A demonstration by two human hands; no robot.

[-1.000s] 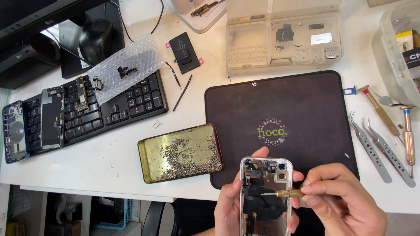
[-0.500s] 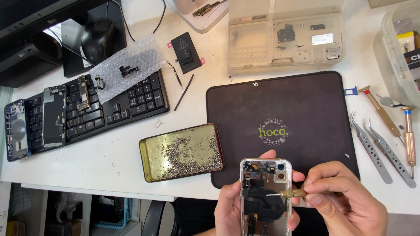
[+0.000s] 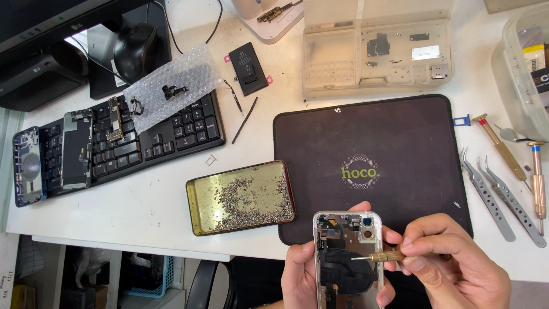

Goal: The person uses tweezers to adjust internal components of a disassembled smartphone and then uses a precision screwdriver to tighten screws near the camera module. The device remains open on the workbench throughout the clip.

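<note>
An opened white phone frame (image 3: 347,257) with its insides exposed is cradled from below and the side by my left hand (image 3: 306,277), near the front edge of the desk. My right hand (image 3: 452,266) pinches a small brass screwdriver (image 3: 384,256). The screwdriver lies horizontally, its tip resting inside the phone just under the camera module. Both hands hover over the near edge of a black work mat (image 3: 372,143).
A gold tin tray (image 3: 240,197) full of tiny screws sits left of the phone. Tweezers (image 3: 497,191) and screwdrivers (image 3: 537,177) lie right of the mat. A black keyboard (image 3: 148,137) bears phone parts; a clear parts box (image 3: 377,48), a battery (image 3: 249,67) and bubble wrap (image 3: 171,91) lie behind.
The view has shifted slightly. My right hand has slid the screwdriver a little down and left, deeper into the phone; my left hand keeps its hold.
</note>
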